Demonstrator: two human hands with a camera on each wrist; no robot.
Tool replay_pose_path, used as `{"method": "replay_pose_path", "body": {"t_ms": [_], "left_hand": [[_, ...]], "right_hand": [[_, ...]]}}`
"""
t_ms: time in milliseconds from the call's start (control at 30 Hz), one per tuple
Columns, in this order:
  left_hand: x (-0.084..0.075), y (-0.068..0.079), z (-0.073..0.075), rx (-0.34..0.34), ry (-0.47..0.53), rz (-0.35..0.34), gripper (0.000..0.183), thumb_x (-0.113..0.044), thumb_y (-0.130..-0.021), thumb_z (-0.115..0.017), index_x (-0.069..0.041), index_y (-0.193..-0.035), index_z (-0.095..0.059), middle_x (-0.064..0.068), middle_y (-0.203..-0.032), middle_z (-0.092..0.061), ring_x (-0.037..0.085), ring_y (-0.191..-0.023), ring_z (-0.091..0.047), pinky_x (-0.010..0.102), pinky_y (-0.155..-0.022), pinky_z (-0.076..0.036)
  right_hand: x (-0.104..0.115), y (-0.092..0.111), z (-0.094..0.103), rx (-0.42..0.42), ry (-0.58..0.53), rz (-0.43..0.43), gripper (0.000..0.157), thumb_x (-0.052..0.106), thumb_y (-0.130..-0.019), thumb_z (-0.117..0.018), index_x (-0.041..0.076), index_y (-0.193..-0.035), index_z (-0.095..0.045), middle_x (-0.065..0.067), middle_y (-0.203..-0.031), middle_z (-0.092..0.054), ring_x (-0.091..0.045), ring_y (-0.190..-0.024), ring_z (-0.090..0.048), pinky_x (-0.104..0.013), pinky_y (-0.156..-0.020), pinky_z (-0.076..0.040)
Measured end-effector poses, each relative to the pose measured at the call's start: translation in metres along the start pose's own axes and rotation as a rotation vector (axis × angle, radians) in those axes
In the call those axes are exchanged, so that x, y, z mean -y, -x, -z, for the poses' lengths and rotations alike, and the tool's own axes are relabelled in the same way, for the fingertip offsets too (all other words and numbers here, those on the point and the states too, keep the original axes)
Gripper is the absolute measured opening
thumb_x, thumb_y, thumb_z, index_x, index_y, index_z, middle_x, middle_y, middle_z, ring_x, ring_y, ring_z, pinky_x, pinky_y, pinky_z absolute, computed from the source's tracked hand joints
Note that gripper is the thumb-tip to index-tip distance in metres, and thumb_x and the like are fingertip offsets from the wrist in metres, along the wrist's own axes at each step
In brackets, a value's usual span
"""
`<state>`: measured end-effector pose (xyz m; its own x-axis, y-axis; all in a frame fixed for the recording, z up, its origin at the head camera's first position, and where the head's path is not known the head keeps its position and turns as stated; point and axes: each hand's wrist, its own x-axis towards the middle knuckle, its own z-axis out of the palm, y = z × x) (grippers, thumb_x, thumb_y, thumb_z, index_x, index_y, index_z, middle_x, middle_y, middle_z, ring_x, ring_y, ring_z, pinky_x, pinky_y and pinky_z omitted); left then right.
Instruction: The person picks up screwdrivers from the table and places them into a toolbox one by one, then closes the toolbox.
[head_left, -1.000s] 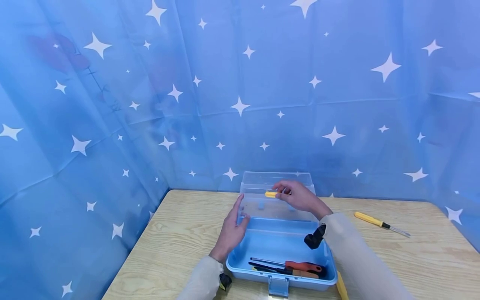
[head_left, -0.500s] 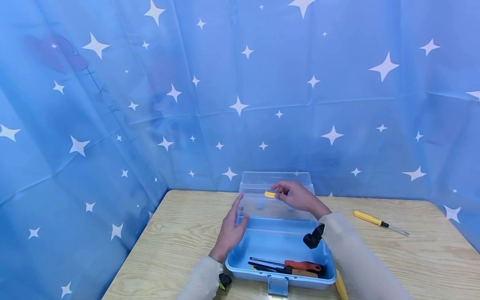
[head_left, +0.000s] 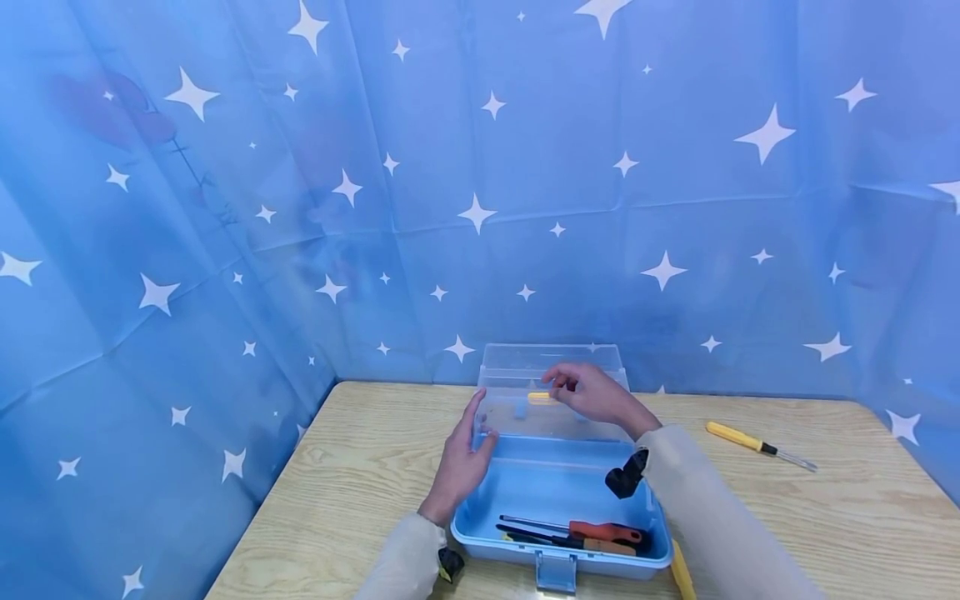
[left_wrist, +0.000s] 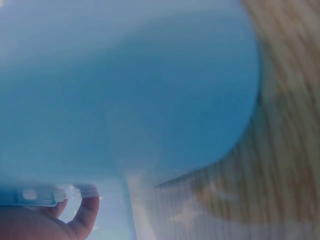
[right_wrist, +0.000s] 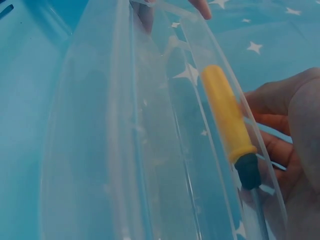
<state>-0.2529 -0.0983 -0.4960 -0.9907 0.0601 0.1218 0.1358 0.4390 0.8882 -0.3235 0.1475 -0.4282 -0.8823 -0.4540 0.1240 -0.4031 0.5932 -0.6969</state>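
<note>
A blue toolbox (head_left: 562,483) stands with its clear lid (head_left: 510,425) raised at the back. My left hand (head_left: 459,471) holds the lid's left edge, thumb in front and fingertips showing through the plastic. A screwdriver with a yellow handle (right_wrist: 225,110), black collar and metal shaft lies along the clear plastic. My right hand (head_left: 596,393) is just beside it, fingers loosely bent; in the right wrist view a clear wall seems to run between them. Inside the box lie a screwdriver with a red handle (head_left: 600,530) and a tan-handled tool (head_left: 609,547).
Another yellow-handled screwdriver (head_left: 738,437) lies on the wooden table (head_left: 360,450) at the right. A yellow object (head_left: 682,571) shows beside the box's front right corner, partly under the right sleeve. A starry blue curtain (head_left: 420,250) hangs behind and at the left.
The yellow handle by my right hand has dropped slightly and now shows below the fingertips, apparently let go. Both hands have stayed in place.
</note>
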Motion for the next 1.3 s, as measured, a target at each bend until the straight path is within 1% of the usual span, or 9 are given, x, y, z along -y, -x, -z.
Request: {"method": "replay_pose_path", "body": {"t_ms": [200, 300, 533, 767, 1000, 1167, 1300], "left_hand": [[0.002, 0.000, -0.001, 0.008, 0.014, -0.009, 0.062, -0.028, -0.103, -0.051, -0.043, -0.156, -0.021, -0.004, -0.161, -0.032, 0.030, -0.146, -0.033, 0.061, -0.114, -0.031], [0.003, 0.000, -0.001, 0.008, 0.017, -0.010, 0.063, -0.026, -0.103, -0.051, -0.043, -0.156, -0.021, -0.004, -0.161, -0.032, 0.030, -0.147, -0.032, 0.061, -0.114, -0.030], [0.003, 0.001, -0.002, 0.003, 0.011, 0.000, 0.062, -0.030, -0.103, -0.051, -0.045, -0.155, -0.021, -0.005, -0.161, -0.031, 0.030, -0.146, -0.033, 0.062, -0.113, -0.031], [0.001, 0.001, -0.003, -0.004, 0.016, -0.004, 0.061, -0.032, -0.103, -0.052, -0.046, -0.155, -0.022, -0.006, -0.160, -0.032, 0.029, -0.146, -0.033, 0.061, -0.114, -0.031], [0.004, 0.000, -0.004, -0.003, 0.017, 0.006, 0.062, -0.032, -0.102, -0.052, -0.051, -0.153, -0.021, -0.007, -0.160, -0.032, 0.029, -0.146, -0.034, 0.061, -0.114, -0.031], [0.004, -0.001, -0.005, -0.012, 0.001, -0.008, 0.062, -0.033, -0.102, -0.052, -0.047, -0.154, -0.022, -0.006, -0.161, -0.031, 0.030, -0.146, -0.034, 0.062, -0.113, -0.032], [0.003, -0.001, -0.003, -0.012, -0.002, 0.000, 0.062, -0.033, -0.102, -0.052, -0.046, -0.155, -0.022, -0.006, -0.161, -0.031, 0.029, -0.146, -0.035, 0.061, -0.114, -0.031]], "right_hand": [[0.000, 0.001, 0.000, -0.012, -0.005, -0.002, 0.021, 0.013, -0.098, -0.060, 0.011, -0.118, -0.068, -0.003, -0.101, -0.066, -0.019, -0.087, -0.056, -0.031, -0.074, -0.053], [0.000, 0.002, 0.000, -0.021, -0.013, -0.007, 0.021, 0.013, -0.098, -0.060, 0.012, -0.117, -0.068, -0.003, -0.102, -0.066, -0.020, -0.088, -0.056, -0.032, -0.074, -0.052], [0.000, 0.003, 0.001, -0.036, -0.020, -0.008, 0.020, 0.011, -0.097, -0.059, 0.012, -0.115, -0.069, -0.003, -0.102, -0.066, -0.020, -0.088, -0.056, -0.032, -0.075, -0.051], [0.002, 0.007, 0.005, -0.068, -0.012, 0.010, 0.022, 0.009, -0.097, -0.058, 0.010, -0.115, -0.069, -0.008, -0.105, -0.068, -0.020, -0.090, -0.058, -0.034, -0.077, -0.053], [0.002, 0.009, 0.008, -0.104, -0.042, 0.012, 0.020, 0.010, -0.097, -0.057, 0.011, -0.113, -0.069, -0.005, -0.103, -0.068, -0.020, -0.088, -0.058, -0.032, -0.076, -0.052], [0.002, 0.011, 0.010, -0.120, -0.041, 0.052, 0.021, 0.011, -0.097, -0.058, 0.006, -0.115, -0.069, -0.008, -0.104, -0.069, -0.019, -0.087, -0.058, -0.030, -0.075, -0.051], [0.004, 0.015, 0.012, -0.140, -0.051, 0.069, 0.021, 0.016, -0.098, -0.061, 0.009, -0.117, -0.068, -0.004, -0.101, -0.068, -0.018, -0.087, -0.057, -0.030, -0.073, -0.051]]}}
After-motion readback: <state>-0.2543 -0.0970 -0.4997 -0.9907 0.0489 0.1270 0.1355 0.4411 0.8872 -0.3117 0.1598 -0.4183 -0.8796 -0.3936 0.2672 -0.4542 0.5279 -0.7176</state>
